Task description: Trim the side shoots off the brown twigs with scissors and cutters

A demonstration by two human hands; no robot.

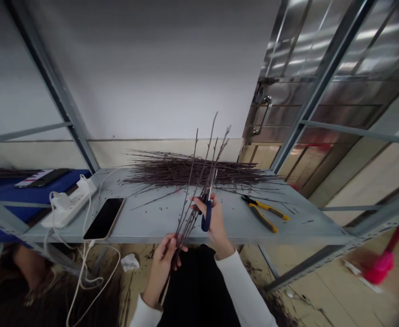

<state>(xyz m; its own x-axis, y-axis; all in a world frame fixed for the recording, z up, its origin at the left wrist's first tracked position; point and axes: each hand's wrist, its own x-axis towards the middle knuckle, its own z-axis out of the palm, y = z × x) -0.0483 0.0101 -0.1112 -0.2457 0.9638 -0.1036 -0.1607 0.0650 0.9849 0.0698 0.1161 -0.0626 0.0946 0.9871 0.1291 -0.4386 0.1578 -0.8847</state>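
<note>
Near the shelf's front edge, my left hand [167,254] is closed around the lower part of several thin dark twigs [187,220], which rise upward and to the right. My right hand [216,223] holds a pair of scissors [206,217] with dark blue handles, its blades pointing up among the twigs. The thumb and fingers of that hand also touch the twigs. Whether the blades are apart is hard to make out. Behind both hands a large pile of dark twigs [172,170] lies across the back of the grey metal shelf [230,231].
Yellow-and-black pliers [266,212] lie at the right. On the left are a phone [104,219] with a cable and a white power strip [72,204]. Shelf posts [310,104] stand on both sides. A person's leg [32,268] shows at lower left.
</note>
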